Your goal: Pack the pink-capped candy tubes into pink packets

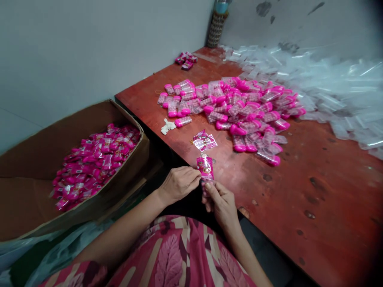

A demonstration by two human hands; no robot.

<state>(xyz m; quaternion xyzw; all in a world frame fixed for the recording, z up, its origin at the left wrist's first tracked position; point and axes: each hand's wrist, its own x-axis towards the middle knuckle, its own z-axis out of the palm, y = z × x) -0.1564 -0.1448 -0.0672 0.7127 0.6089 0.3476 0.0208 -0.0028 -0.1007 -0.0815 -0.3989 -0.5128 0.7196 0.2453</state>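
Now: left hand (178, 184) and right hand (220, 202) both pinch glossy pink printed plastic sachet (205, 167) at worn red wooden table (314, 191) edge | heap of pink-capped clear tubes (239, 109) beyond | brown cardboard box (36, 159) left.

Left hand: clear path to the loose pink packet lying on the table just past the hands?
Probably yes. The loose packet lies alone on bare table just beyond the left hand, nothing between. But both it and the right hand are pinching a pink packet, so it would have to let go first.
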